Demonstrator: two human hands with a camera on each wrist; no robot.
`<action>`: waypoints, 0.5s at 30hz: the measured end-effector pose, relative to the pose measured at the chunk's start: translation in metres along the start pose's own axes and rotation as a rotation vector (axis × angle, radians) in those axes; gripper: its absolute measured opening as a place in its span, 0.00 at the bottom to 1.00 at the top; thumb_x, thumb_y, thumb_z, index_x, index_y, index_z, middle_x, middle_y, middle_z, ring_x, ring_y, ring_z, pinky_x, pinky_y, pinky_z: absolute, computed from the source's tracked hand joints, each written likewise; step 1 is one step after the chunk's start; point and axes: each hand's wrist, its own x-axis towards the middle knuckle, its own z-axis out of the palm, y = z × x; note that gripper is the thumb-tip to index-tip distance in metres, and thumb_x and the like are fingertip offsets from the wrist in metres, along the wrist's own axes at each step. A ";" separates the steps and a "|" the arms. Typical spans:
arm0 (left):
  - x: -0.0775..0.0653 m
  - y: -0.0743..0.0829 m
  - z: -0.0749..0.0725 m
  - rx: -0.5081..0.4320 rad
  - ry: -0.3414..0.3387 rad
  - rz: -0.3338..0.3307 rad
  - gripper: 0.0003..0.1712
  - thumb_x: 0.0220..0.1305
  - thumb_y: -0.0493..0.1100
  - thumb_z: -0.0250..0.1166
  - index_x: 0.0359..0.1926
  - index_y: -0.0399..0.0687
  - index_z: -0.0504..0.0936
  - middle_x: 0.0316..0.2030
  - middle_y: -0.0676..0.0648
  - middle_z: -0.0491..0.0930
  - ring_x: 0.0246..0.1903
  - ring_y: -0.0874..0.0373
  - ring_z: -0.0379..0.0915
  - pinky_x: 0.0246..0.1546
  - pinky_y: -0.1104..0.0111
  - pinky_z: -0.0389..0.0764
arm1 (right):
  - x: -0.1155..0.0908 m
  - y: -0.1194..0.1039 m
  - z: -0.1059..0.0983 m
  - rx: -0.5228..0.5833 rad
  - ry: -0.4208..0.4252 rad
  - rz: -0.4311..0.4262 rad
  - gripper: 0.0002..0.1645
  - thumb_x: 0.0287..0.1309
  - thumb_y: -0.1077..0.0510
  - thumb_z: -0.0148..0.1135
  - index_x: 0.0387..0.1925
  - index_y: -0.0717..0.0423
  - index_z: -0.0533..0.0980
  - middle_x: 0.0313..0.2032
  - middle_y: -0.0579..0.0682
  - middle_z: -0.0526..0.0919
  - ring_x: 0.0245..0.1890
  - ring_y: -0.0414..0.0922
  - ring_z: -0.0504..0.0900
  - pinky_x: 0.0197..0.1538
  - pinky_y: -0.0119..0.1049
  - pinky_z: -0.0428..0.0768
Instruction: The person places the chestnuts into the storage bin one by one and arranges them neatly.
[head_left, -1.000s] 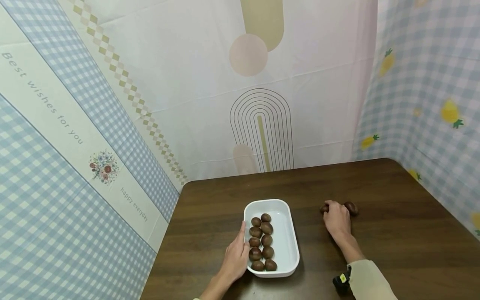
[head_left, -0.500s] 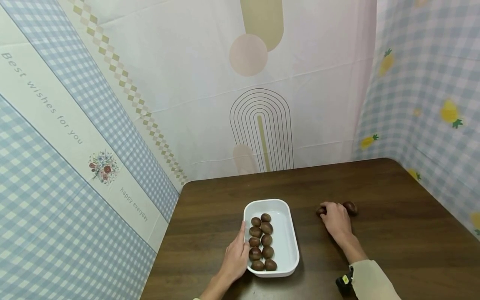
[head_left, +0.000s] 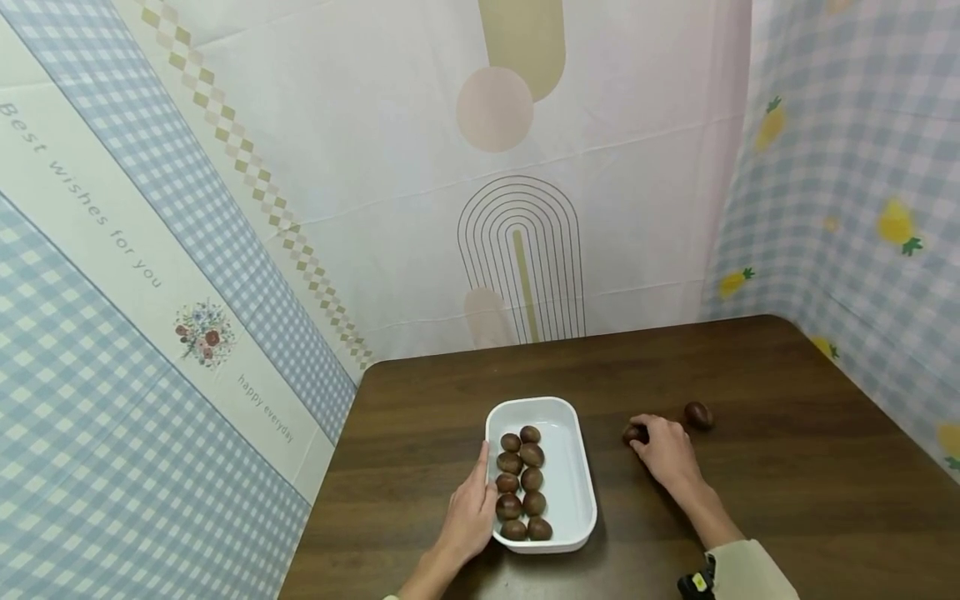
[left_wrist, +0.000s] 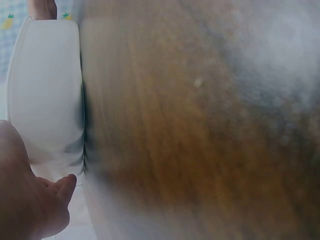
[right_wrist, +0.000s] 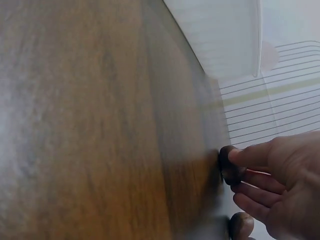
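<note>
A white rectangular dish [head_left: 570,479] stands on the table with several brown chestnuts [head_left: 532,455] in two rows along its left half. Against the dish's left wall rests my left hand [head_left: 467,518], its fingers lying straight along the side. To the right of the dish, my right hand [head_left: 671,458] pinches a chestnut [head_left: 632,434] low over the tabletop; in the right wrist view thumb and fingertips grip that chestnut [right_wrist: 231,167]. Another chestnut [head_left: 698,415] lies behind and right of this hand.
The dark wooden table [head_left: 420,417] ends at a white printed cloth [head_left: 637,208] behind it. Checked cloths hang on the left [head_left: 82,350] and right [head_left: 862,208]. A black wrist device [head_left: 697,582] sits at the right sleeve [head_left: 753,571].
My right hand has moved left and slightly nearer with the chestnut, away from the other loose one. The left hand and dish have stayed in place.
</note>
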 end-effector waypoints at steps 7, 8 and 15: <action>0.000 0.000 0.000 0.007 -0.009 -0.014 0.37 0.77 0.34 0.53 0.83 0.39 0.57 0.74 0.36 0.70 0.67 0.39 0.75 0.65 0.45 0.76 | -0.004 0.004 0.002 0.067 0.006 0.010 0.21 0.57 0.67 0.77 0.53 0.67 0.84 0.50 0.70 0.87 0.53 0.72 0.83 0.54 0.68 0.79; 0.000 0.000 0.000 0.005 -0.008 -0.014 0.37 0.77 0.34 0.53 0.83 0.39 0.57 0.74 0.36 0.70 0.67 0.39 0.75 0.65 0.45 0.76 | -0.005 0.005 0.003 0.074 0.012 0.008 0.21 0.57 0.67 0.77 0.53 0.67 0.84 0.50 0.69 0.87 0.52 0.71 0.83 0.53 0.67 0.80; 0.001 0.001 0.000 0.004 -0.006 -0.012 0.37 0.77 0.34 0.53 0.83 0.39 0.57 0.73 0.35 0.71 0.66 0.38 0.75 0.64 0.44 0.76 | -0.011 0.009 0.005 0.126 0.056 -0.012 0.21 0.56 0.69 0.78 0.52 0.67 0.85 0.45 0.66 0.89 0.44 0.63 0.87 0.49 0.62 0.83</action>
